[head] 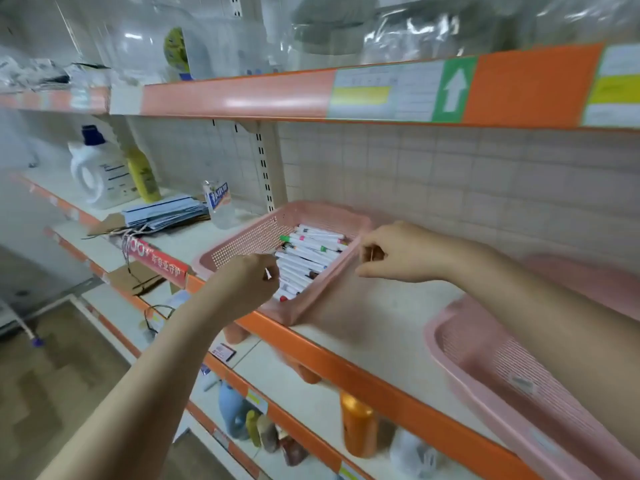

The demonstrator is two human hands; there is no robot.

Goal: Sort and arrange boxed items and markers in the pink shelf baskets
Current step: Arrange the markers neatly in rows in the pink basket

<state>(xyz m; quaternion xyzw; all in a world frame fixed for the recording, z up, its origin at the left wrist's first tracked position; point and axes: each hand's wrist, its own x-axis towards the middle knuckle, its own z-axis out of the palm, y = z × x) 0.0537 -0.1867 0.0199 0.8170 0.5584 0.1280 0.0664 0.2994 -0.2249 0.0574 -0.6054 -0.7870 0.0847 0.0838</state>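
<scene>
Head view: both hands (252, 278) (388, 252) grip basket (249, 237) rims; front corner overhangs shelf (363, 372), could tip, spilling markers (311, 258)

Two bare forearms enter from the near edge, each ending in one of the hands. The left hand (251, 280) belongs to a forearm that rises from the near left corner; it is uncovered along its whole visible length, with no sleeve, cuff or glove. The right hand (398, 252) belongs to a forearm that comes in from the right edge; it is likewise uncovered. Neither wrist carries a watch, band or bracelet, and no rings show on the fingers. Fingernails are too blurred to describe. No clothing, torso or other part of the person appears.
</scene>
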